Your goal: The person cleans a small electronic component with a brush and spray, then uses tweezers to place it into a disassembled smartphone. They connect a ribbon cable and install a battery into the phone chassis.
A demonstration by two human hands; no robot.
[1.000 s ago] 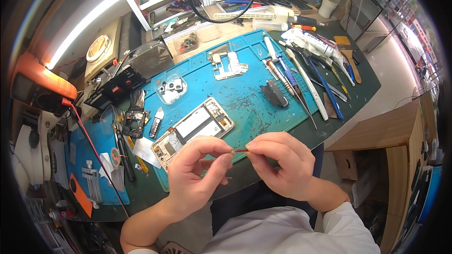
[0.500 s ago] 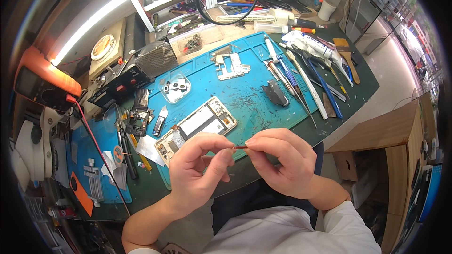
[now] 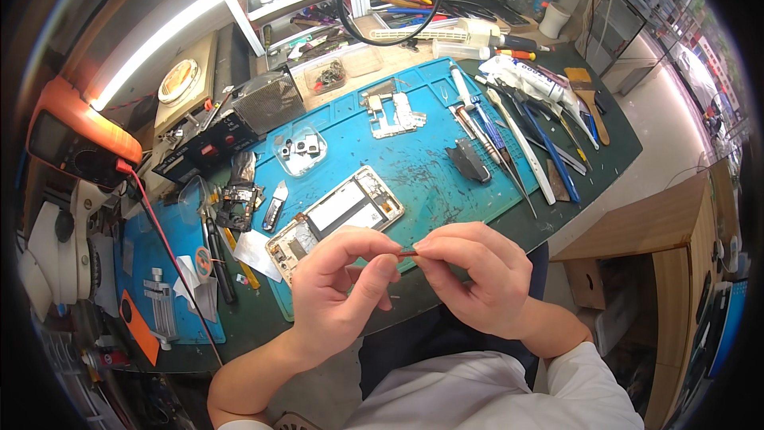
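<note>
1. Counter [image 3: 613,161]: dark green, crowded around its rim; I view it from above.
2. Blue mat [image 3: 426,155]: covers much of the counter, its near edge lying beneath my hands.
3. Orange multimeter [image 3: 86,131]: far left, well apart from both hands.
4. Left hand [image 3: 338,291]: raised, finger and thumb pinched together, facing right.
5. Right hand [image 3: 477,275]: raised level with it, also pinched, facing left.
6. Opened phone housing [image 3: 342,207]: on the mat, ahead and to the left of the pinch, long axis running near-left to far-right. The left hand is nearer and hides part of its near edge.
7. Clear tray [image 3: 324,148] of small parts: beyond the housing, to its left.
8. Circuit board [image 3: 392,118]: farther out on the mat; the black part [image 3: 468,161] lies to its right, nearer me.
9. Thin red piece [image 3: 407,254]: key relation. It spans the narrow gap between the two hands, above the counter, long axis left to right, one end at each pinch. Neither hand is clearly nearer. Fingers cover both ends, so I cannot tell its full length.
</note>
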